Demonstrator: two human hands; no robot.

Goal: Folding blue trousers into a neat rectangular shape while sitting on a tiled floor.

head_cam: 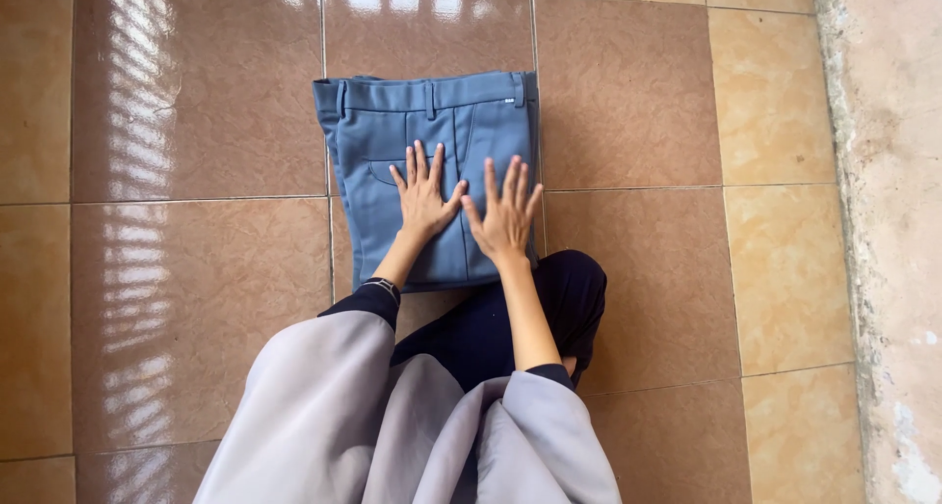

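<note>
Sleeves: loose grey fabric over dark cuffs, nearest the camera.
Left hand: flat, fingers spread, palm pressing the cloth.
Right hand: flat beside it, fingers splayed, gripping nothing.
Folded trousers: blue-grey woven rectangle on the floor, waistband farthest.
Floor tiles: glossy brown squares.

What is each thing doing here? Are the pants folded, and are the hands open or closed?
Pants: folded into a neat rectangle, lying flat on the floor, waistband at the far end.
Left hand: open, fingers spread, pressed flat on the pants.
Right hand: open, fingers spread, pressed flat on the pants beside the left hand.
Floor: shiny tiles, reflecting light.
Bracelet: worn on the left wrist.
</note>
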